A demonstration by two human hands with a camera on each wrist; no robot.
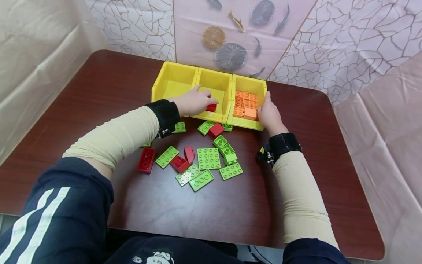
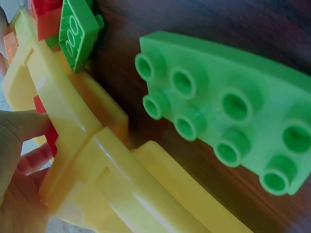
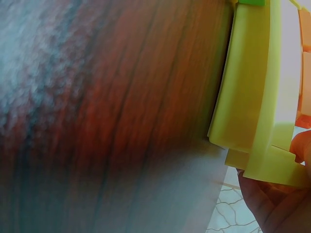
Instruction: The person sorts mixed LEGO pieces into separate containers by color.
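A yellow three-compartment bin stands at the back of the table. My left hand reaches into its middle compartment and pinches a red brick, which lies low behind the front wall. In the left wrist view, the thumb and fingers are at the red brick, partly hidden by the bin's wall. My right hand grips the bin's right side wall, thumb inside and fingers outside in the right wrist view. Orange bricks fill part of the right compartment.
In front of the bin lie several green bricks and red bricks, some close against its front. One red brick rests on green pieces there. A patterned cloth hangs right behind the bin.
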